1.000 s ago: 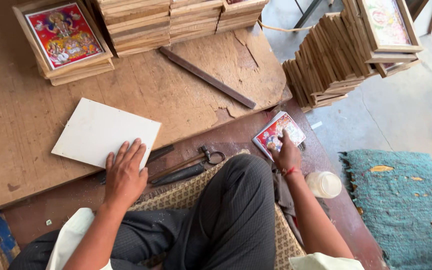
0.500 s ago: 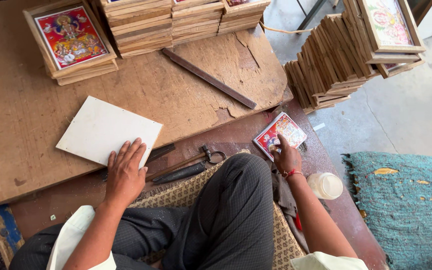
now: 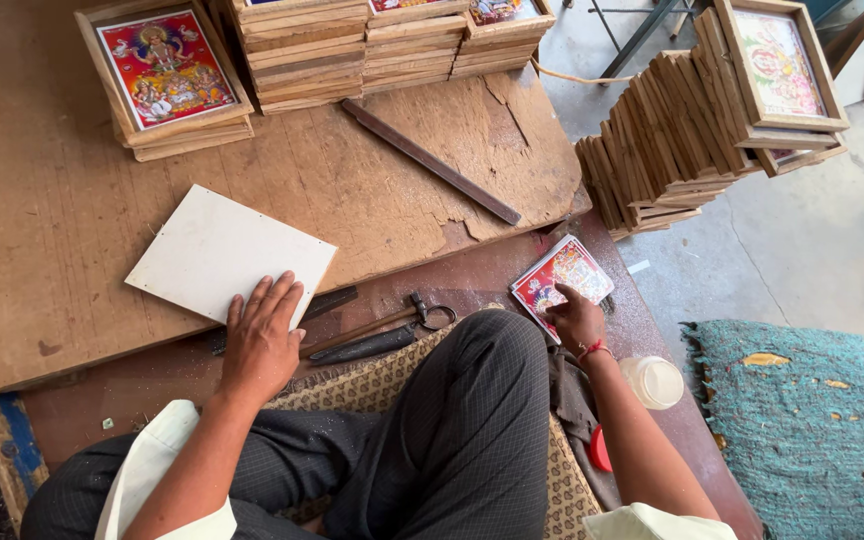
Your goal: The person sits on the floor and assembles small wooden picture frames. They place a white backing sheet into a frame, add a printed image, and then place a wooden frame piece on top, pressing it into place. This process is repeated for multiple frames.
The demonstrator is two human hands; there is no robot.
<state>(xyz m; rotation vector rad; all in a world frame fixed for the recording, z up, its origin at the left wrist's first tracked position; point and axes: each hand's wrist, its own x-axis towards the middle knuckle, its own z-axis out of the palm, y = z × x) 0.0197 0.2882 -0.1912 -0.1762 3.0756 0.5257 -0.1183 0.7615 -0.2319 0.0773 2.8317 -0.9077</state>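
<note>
I sit at a low wooden board (image 3: 72, 220). My left hand (image 3: 262, 335) lies flat, fingers spread, on the near corner of a white rectangular sheet (image 3: 227, 255) on that board. Off to the right, my right hand (image 3: 577, 318) touches a small stack of colourful printed pictures (image 3: 562, 280) lying on the dark red surface (image 3: 452, 280) beside my knee; fingertips rest on the top picture. Black scissors (image 3: 382, 325) lie between my hands, touched by neither.
Stacks of wooden picture frames (image 3: 372, 45) line the board's far edge; one at the left (image 3: 164, 75) shows a colourful print. A dark flat bar (image 3: 430, 160) lies diagonally. More frames (image 3: 692, 130) stand at right. A white-lidded jar (image 3: 654, 382) and teal mat (image 3: 802, 420) sit on the floor.
My right hand has slid slightly over the printed pictures. My left hand stays on the white sheet. The view has shifted a little.
</note>
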